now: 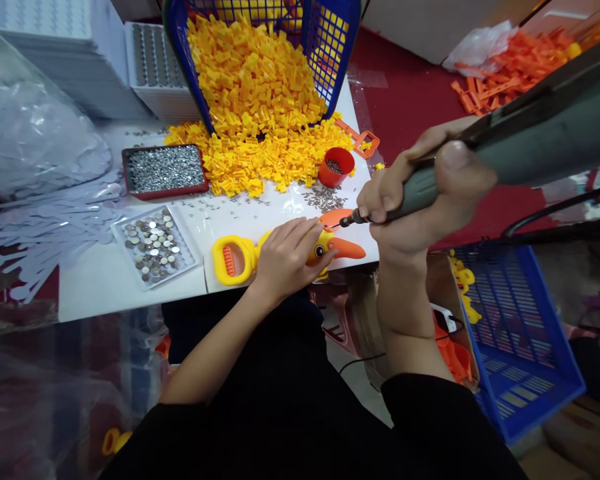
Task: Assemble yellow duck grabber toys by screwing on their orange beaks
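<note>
Her left hand presses flat on the duck toy while her right hand, fist clenched, grips the screwdriver, tip on its beak.

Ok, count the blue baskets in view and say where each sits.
2. One blue basket lies tipped at the far edge of the table, spilling yellow parts; the second basket sits low on the right, below the right hand holding the screwdriver. More may be hidden.

Toy-assembly workshop: basket of yellow parts
</note>
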{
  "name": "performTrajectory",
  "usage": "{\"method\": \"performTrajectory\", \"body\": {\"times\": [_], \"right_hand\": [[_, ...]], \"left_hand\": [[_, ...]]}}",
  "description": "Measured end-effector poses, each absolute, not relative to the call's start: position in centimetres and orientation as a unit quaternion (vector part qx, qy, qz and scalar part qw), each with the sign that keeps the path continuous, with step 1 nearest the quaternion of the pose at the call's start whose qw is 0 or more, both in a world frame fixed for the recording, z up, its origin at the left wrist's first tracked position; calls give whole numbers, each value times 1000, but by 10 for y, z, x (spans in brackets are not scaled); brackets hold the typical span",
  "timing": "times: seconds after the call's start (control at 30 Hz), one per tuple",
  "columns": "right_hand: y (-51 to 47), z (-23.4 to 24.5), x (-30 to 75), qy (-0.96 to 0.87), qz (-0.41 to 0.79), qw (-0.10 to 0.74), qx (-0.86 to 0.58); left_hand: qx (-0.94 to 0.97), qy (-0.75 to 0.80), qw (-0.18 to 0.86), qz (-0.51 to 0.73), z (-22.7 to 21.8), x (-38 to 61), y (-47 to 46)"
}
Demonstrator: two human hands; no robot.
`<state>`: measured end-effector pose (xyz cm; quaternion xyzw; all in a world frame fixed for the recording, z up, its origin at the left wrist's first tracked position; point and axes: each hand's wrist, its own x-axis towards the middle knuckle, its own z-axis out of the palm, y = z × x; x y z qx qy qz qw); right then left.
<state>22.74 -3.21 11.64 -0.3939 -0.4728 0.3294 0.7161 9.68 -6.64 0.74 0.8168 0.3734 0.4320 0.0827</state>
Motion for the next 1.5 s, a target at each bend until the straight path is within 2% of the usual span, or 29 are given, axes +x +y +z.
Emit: {"method": "performTrajectory", "body": {"times": [0.1,0.27,0.53,0.6,0.77,0.97,1.2,1.5], "right_hand": [[-31,114,237,-478,363,679,-423],[-48,127,247,-514,490,480,-515],[-55,134,250,-533,523,384,-543],[-48,132,254,-531,514,407,-537],[-39,117,248,-504,426,578,-480],[-39,106,231,-481,377,625,-485],[-35,114,213,-481,376,579,-541],[-32,115,211,-500,397,600,-482]], "left_hand": [[814,374,87,436,8,97,-69],[811,375,97,438,9,96,-69],[813,377,103,432,12,95,-69],[808,377,100,442,12,95,-69],[801,377,106,454,9,96,-70],[798,379,109,457,5,97,-69],[796,386,127,448,8,96,-69],[790,400,103,453,7,98,-69]]}}
